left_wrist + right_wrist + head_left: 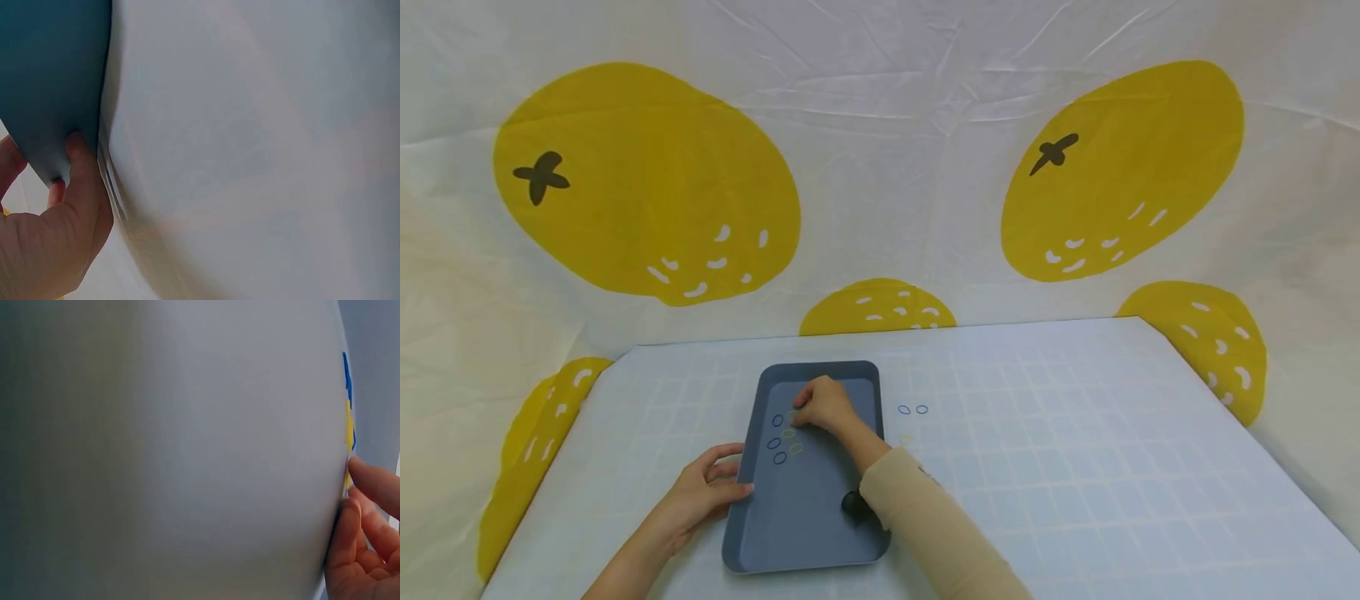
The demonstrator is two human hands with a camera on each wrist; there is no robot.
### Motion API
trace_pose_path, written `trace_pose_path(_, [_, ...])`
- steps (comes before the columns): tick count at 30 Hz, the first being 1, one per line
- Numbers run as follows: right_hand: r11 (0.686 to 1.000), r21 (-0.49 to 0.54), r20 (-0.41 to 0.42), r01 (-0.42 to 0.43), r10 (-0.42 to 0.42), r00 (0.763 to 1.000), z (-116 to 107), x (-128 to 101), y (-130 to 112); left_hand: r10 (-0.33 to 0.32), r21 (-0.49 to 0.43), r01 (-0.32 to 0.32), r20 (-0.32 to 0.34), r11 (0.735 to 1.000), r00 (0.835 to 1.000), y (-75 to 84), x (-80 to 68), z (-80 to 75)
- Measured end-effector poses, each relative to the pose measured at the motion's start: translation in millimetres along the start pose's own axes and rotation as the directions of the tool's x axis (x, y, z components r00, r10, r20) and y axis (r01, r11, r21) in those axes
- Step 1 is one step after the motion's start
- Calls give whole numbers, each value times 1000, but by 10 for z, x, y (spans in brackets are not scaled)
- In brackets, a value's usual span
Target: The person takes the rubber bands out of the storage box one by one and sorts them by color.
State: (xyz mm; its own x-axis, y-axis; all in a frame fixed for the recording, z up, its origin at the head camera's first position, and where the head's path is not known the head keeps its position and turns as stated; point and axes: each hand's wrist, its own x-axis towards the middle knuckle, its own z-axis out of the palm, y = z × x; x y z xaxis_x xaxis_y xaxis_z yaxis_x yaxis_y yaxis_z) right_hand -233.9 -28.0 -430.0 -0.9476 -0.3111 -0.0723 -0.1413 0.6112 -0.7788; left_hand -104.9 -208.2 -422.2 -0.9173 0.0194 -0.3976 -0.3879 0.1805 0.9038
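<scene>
A blue-grey tray (820, 533) lies lengthwise on the table. My left hand (703, 492) grips its left edge, and the left wrist view shows that hand (62, 219) bent around the tray's rim (56, 81). Over the tray's upper part, my right hand (829, 404) pinches a thin yellow rubber band (792, 413) at its fingertips, partly hidden by them. Beside it lie several loops in two columns: blue rubber bands, one of them (773, 443) at the left, and yellow ones, such as this band (796, 448). In the right wrist view, the hand (369, 537) is near yellow and blue bands.
Right of the tray, two blue bands (922, 409) and a yellow band (907, 438) lie on the checked tablecloth (1075, 450). A small black object (853, 506) shows beside the right sleeve. A white curtain with yellow fruit prints hangs behind the table.
</scene>
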Motion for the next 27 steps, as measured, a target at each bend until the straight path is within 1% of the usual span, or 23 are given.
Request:
trace_pose_path(5, [991,-98,-12,91,-93,996,14,-5,-4,-5,-5,5,-1,1000,1000,2,-4,7])
trace_pose_path(8, [982,-146,0,117,-118,993,26,2,-7,0,-7,0,-1,1000,1000,-3,2,7])
trace_pose_path(10, [979,-169,17,117,-115,993,39,7,-9,3,-9,-3,1,1000,1000,-7,6,6])
trace_pose_path(15, [979,-186,72,82,-69,995,43,-3,-39,2,-6,-2,-5,1000,1000,-7,13,9])
trace_pose_path(18, [981,-178,81,79,-65,995,28,-15,-52,-1,-4,1,-9,1000,1000,-6,13,11])
trace_pose_path(20, [985,-154,84,76,-64,994,13,-20,-52,-4,-2,4,-15,1000,1000,-5,9,15])
trace_pose_path(24, [994,-75,105,79,-71,992,-11,-12,-19,-3,1,3,-16,1000,1000,-1,8,17])
trace_pose_path(25, [993,-51,104,107,-101,989,-11,-1,14,-4,0,4,-16,1000,1000,1,5,18])
trace_pose_path(27, [994,-17,118,110,-107,987,-24,2,30,-6,-1,6,-14,1000,1000,6,0,17])
